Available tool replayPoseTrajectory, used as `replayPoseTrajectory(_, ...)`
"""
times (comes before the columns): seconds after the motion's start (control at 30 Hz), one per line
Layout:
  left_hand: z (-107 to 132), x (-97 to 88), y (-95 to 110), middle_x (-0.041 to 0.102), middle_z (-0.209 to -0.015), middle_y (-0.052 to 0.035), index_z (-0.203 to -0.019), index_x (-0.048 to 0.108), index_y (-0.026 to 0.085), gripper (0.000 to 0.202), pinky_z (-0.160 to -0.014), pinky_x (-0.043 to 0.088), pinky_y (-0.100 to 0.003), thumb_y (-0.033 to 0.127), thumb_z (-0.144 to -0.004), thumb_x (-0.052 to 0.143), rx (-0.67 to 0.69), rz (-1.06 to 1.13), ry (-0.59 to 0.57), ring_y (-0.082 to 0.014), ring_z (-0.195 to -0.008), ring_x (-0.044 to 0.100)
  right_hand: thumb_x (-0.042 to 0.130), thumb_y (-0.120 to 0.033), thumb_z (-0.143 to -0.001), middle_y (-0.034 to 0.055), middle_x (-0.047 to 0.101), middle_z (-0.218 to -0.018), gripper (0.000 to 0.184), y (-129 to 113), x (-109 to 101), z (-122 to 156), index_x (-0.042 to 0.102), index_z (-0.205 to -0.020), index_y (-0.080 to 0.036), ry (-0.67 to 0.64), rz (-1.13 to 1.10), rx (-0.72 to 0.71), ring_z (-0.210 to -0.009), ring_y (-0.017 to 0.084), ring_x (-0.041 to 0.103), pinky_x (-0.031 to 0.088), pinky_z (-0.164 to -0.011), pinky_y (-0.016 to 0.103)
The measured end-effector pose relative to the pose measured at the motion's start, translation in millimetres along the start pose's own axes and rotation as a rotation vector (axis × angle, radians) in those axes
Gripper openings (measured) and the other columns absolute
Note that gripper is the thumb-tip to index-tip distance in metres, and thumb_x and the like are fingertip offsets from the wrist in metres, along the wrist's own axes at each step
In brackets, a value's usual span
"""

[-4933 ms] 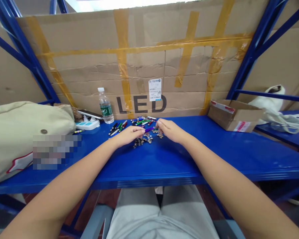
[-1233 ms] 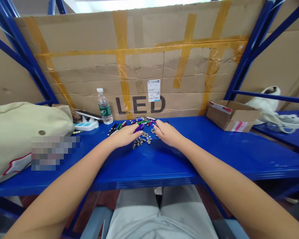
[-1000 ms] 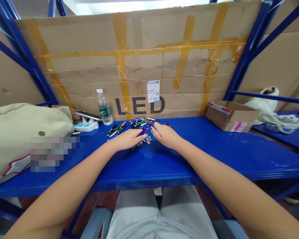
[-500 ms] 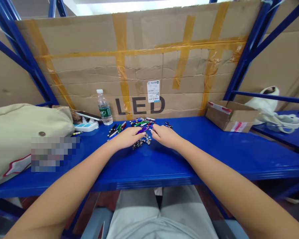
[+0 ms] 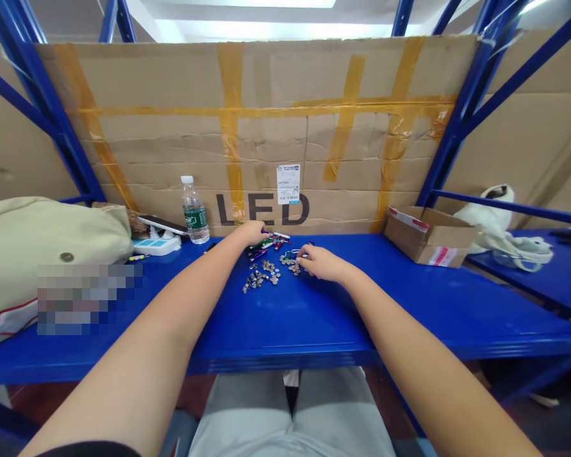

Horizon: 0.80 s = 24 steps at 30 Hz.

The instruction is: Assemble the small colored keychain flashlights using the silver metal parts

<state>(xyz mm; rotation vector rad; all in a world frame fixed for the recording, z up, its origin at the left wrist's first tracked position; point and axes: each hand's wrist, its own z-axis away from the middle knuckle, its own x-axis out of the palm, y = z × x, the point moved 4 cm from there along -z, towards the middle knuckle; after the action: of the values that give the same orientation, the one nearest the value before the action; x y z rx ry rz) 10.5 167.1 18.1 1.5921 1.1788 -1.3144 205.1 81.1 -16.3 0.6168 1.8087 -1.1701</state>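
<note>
My left hand (image 5: 254,233) reaches to the back of the table over a pile of slim coloured metal tubes (image 5: 282,239). Its fingers are closed, and a purple tube (image 5: 265,231) shows at the fingertips. My right hand (image 5: 320,263) is lower and to the right, its fingers bent and drawn together beside small round silver discs (image 5: 294,267) resembling button cells. A few blue-green tubes (image 5: 290,254) lie by those fingertips; whatever they pinch is too small to make out. Between the hands are more discs (image 5: 271,273) and a heap of small shiny metal pieces (image 5: 254,280).
A water bottle (image 5: 195,212), a white power strip (image 5: 157,245) and a beige bag (image 5: 52,247) stand on the left. To the right is an open cardboard box (image 5: 431,235) near a white bag (image 5: 497,216). A taped cardboard sheet (image 5: 171,152) closes off the back.
My hands have moved apart from over the discs. The left went back and left to the tube pile with the purple tube; the right dropped lower beside the discs. The camera view has tilted up slightly.
</note>
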Motion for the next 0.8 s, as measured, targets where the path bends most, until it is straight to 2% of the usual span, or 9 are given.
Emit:
replayPoseTrajectory(0.1, -4.1, -2.3, -5.4, 0.063, -0.111, -0.0123, -0.108, 0.058, 0.015, 0.031, -0.080, 0.045, -0.030, 0.031, -0.082, 0.050, -0.031, -0.047, 0.051, -0.0246, -0.099, 0.059, 0.043, -0.030, -0.088, 0.0018, 0.065, -0.072, 0.021, -2.9, 0.6, 2.2, 0.058, -0.097, -0.019, -0.039, 0.011, -0.003, -0.060, 0.012, 0.056, 0.039, -0.058, 0.022)
replayPoseTrajectory(0.2, 6.1, -5.1, -14.6, 0.063, -0.108, -0.0115, -0.103, 0.060, 0.016, 0.026, -0.078, 0.045, -0.030, 0.026, -0.082, 0.047, -0.019, -0.104, 0.054, -0.0240, -0.097, 0.059, 0.044, -0.030, -0.087, 0.0030, 0.065, -0.071, 0.022, -7.3, -2.9, 4.2, 0.059, -0.094, -0.017, -0.043, 0.031, -0.023, -0.059, 0.012, 0.056, 0.039, -0.058, 0.023)
replayPoseTrajectory(0.3, 27.1, -2.9, -25.9, 0.066, -0.096, -0.0060, -0.092, 0.063, 0.020, 0.019, -0.076, 0.044, -0.027, 0.022, -0.079, 0.050, 0.047, -0.159, -0.022, -0.0200, -0.089, 0.060, 0.044, -0.028, -0.086, 0.0040, 0.065, -0.071, 0.021, -9.9, -6.1, 5.4, 0.061, -0.091, -0.016, -0.048, 0.064, -0.034, -0.060, 0.013, 0.056, 0.039, -0.060, 0.023)
replayPoseTrajectory(0.37, 44.2, -0.2, -34.8, 0.066, -0.096, -0.0032, -0.091, 0.064, 0.023, 0.018, -0.075, 0.044, -0.025, 0.022, -0.077, 0.052, 0.093, -0.192, -0.061, -0.0186, -0.088, 0.060, 0.045, -0.029, -0.086, 0.0045, 0.065, -0.072, 0.021, -9.4, -6.9, 5.6, 0.061, -0.089, -0.016, -0.050, 0.069, -0.024, -0.061, 0.014, 0.056, 0.040, -0.061, 0.024)
replayPoseTrajectory(0.47, 67.7, 3.3, -51.4, 0.065, -0.098, -0.0057, -0.093, 0.063, 0.022, 0.019, -0.073, 0.044, -0.027, 0.027, -0.080, 0.051, 0.079, -0.242, -0.062, -0.0207, -0.088, 0.059, 0.045, -0.031, -0.085, 0.0046, 0.065, -0.072, 0.021, -7.7, -6.0, 4.9, 0.061, -0.088, -0.017, -0.051, 0.067, -0.021, -0.062, 0.014, 0.057, 0.040, -0.061, 0.024)
replayPoseTrajectory(0.53, 78.2, 6.1, -59.8, 0.063, -0.105, -0.0088, -0.103, 0.060, 0.021, 0.025, -0.074, 0.044, -0.030, 0.027, -0.082, 0.048, 0.063, -0.262, -0.035, -0.0223, -0.091, 0.059, 0.045, -0.030, -0.085, 0.0040, 0.065, -0.071, 0.021, -7.0, -4.5, 4.1, 0.061, -0.087, -0.017, -0.054, 0.074, -0.024, -0.061, 0.014, 0.057, 0.040, -0.061, 0.024)
replayPoseTrajectory(0.67, 84.6, 14.5, -53.6, 0.054, -0.126, -0.0064, -0.122, 0.052, 0.026, 0.037, -0.086, 0.041, -0.032, 0.023, -0.086, 0.044, 0.251, -0.243, 0.030, -0.0223, -0.108, 0.052, 0.045, -0.029, -0.085, 0.0028, 0.064, -0.068, 0.020, -8.2, -1.4, 4.1, 0.061, -0.086, -0.017, -0.071, 0.090, -0.021, -0.060, 0.014, 0.057, 0.040, -0.061, 0.024)
replayPoseTrajectory(0.73, 83.8, 19.3, -45.0, 0.055, -0.125, -0.0042, -0.118, 0.056, 0.027, 0.033, -0.088, 0.039, -0.031, 0.024, -0.087, 0.042, 0.331, -0.187, 0.017, -0.0210, -0.110, 0.052, 0.045, -0.029, -0.085, 0.0023, 0.064, -0.067, 0.020, -9.0, -0.9, 4.7, 0.061, -0.087, -0.017, -0.077, 0.096, -0.016, -0.059, 0.014, 0.057, 0.041, -0.061, 0.024)
replayPoseTrajectory(0.8, 82.7, 21.9, -38.8, 0.059, -0.118, -0.0041, -0.109, 0.060, 0.026, 0.029, -0.086, 0.040, -0.031, 0.028, -0.089, 0.040, 0.336, -0.121, 0.000, -0.0205, -0.106, 0.054, 0.045, -0.031, -0.085, 0.0021, 0.064, -0.067, 0.021, -8.8, -1.3, 4.9, 0.061, -0.088, -0.018, -0.072, 0.093, -0.007, -0.058, 0.013, 0.056, 0.040, -0.060, 0.024)
